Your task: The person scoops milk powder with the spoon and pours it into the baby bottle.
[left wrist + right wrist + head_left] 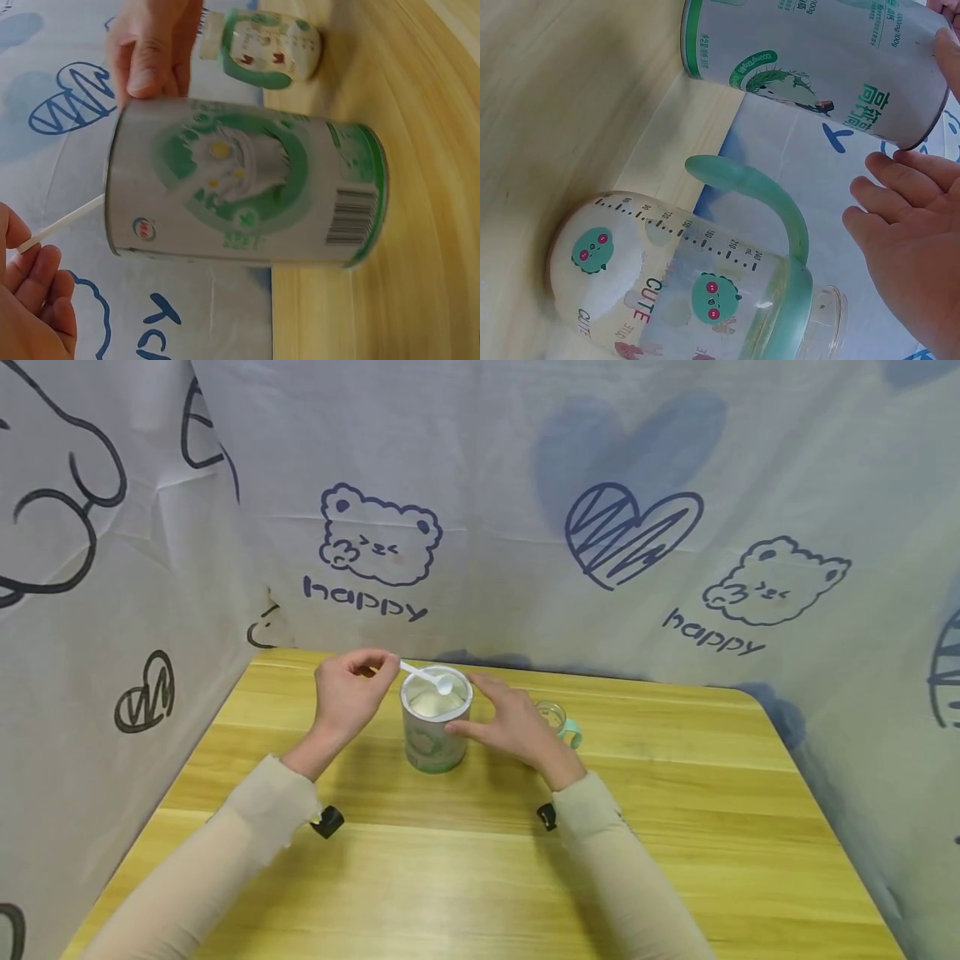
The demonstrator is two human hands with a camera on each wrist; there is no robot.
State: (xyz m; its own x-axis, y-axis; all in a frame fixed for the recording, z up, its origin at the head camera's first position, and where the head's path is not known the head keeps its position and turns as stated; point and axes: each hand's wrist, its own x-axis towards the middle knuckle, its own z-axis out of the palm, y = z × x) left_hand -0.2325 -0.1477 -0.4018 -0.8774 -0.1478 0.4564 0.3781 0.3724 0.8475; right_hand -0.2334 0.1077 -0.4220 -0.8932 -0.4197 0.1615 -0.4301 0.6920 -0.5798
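My left hand [351, 692] pinches the handle of a small white scoop [427, 677]. The scoop's bowl lies over the mouth of a white and green milk powder can [435, 745], which stands upright with pale powder inside. In the left wrist view the scoop handle [66, 223] slants behind the can's rim. From the right, my right hand [513, 722] holds the can near its top, thumb on the near side and fingers toward the back. Just right of the can, partly hidden by this hand, stands an uncapped clear baby bottle [697, 281] with a mint green handle.
All of this is on a wooden table [450, 877] toward its back edge. Behind and at both sides hangs a white cloth [495, 527] with blue bear and heart drawings. Black objects [327, 821] show beside both forearms.
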